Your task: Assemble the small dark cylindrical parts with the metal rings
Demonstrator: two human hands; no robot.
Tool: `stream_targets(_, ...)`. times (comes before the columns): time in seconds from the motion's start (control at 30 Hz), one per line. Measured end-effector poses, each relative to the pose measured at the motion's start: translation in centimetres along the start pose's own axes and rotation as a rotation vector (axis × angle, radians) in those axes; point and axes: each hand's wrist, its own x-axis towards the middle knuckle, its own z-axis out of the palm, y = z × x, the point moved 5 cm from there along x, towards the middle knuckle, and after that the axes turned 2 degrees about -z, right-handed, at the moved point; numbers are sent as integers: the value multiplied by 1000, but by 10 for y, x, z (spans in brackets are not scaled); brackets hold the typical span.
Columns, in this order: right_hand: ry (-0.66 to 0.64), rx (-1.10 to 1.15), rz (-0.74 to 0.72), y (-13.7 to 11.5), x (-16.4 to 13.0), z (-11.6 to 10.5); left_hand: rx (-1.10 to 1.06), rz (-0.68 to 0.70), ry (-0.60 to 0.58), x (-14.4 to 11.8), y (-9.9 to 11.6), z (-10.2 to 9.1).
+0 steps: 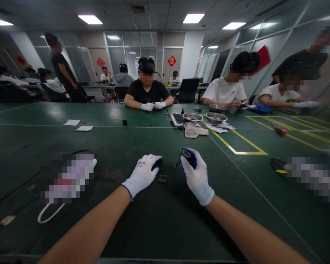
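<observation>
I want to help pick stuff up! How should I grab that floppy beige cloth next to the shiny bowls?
Probably pinch the beige cloth at its raised, crumpled middle, coming straight down from above. It lies in soft folds on the green table, so a fold likely gives fingers something to catch. The near side looks free; the metal bowls and a dark device crowd its far edge.

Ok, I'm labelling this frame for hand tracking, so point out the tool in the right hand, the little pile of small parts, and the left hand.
tool (177, 164), head view, on its dark tip
small parts (162, 179), head view, middle of the pile
left hand (144, 173), head view, back of the glove
</observation>
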Motion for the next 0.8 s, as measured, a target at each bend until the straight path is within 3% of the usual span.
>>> stream_targets(0.37, -10, 4, -11, 3, 1, 1, 4, 13, 41, 0, 1, -2)
stream_targets(0.57, -3, -1, -2, 1, 1, 1, 99, -137, 170, -6, 0, -14)
stream_targets(0.8, -19, 13, 0, -1, 1, 1, 89, -161, 100, -14, 8, -19)
